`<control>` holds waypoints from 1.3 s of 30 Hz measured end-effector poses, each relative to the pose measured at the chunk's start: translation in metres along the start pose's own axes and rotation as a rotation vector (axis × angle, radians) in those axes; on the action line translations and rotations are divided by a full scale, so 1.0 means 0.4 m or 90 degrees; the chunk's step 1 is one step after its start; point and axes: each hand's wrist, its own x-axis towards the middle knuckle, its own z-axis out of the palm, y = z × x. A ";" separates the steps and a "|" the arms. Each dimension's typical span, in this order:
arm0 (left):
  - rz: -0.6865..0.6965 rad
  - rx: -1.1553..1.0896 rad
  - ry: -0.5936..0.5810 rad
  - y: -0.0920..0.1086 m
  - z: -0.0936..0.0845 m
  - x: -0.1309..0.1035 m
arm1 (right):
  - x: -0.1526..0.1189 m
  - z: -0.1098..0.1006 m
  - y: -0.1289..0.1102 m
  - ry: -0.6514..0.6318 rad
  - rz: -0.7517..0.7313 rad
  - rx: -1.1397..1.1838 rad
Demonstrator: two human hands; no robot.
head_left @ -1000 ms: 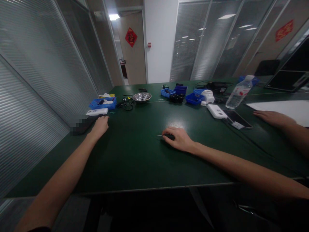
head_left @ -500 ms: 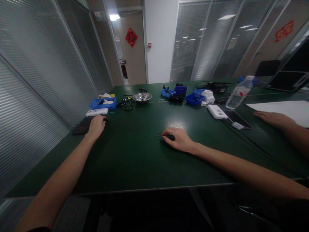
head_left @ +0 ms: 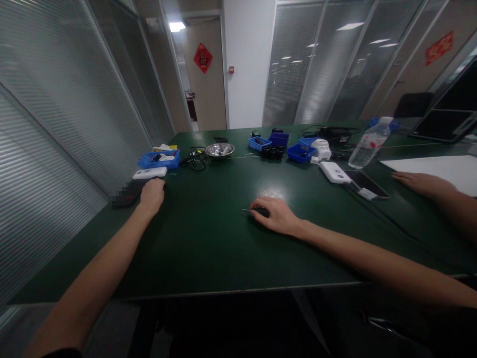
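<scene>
My right hand (head_left: 275, 214) rests on the green table (head_left: 208, 248), its fingers curled round a small black-handled tool (head_left: 261, 211) whose thin metal tip points left. My left hand (head_left: 152, 195) lies at the right end of a flat black object (head_left: 128, 194), fingers bent down over its edge; what the fingertips hold, if anything, is hidden. Just behind the black object is a white power bank (head_left: 150, 173), and beyond it a blue tray (head_left: 159, 160) with small items.
A metal bowl (head_left: 219, 150), black cables (head_left: 194, 159) and blue bins (head_left: 300, 153) stand farther back. On the right are a water bottle (head_left: 370, 143), a white device (head_left: 334, 172) with a cable, a phone (head_left: 367, 184) and another person's hand (head_left: 425, 184) beside white paper (head_left: 439, 169).
My left hand has shifted slightly to the right and its fingers are more tucked under. My right hand and the tool look unmoved.
</scene>
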 end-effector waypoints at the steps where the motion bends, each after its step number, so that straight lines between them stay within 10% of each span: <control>1: 0.001 -0.001 0.004 0.002 -0.001 -0.001 | 0.000 0.000 0.001 0.000 -0.001 -0.001; 39: 0.044 -0.119 0.046 -0.002 0.021 0.013 | 0.000 -0.004 -0.002 -0.013 -0.009 0.005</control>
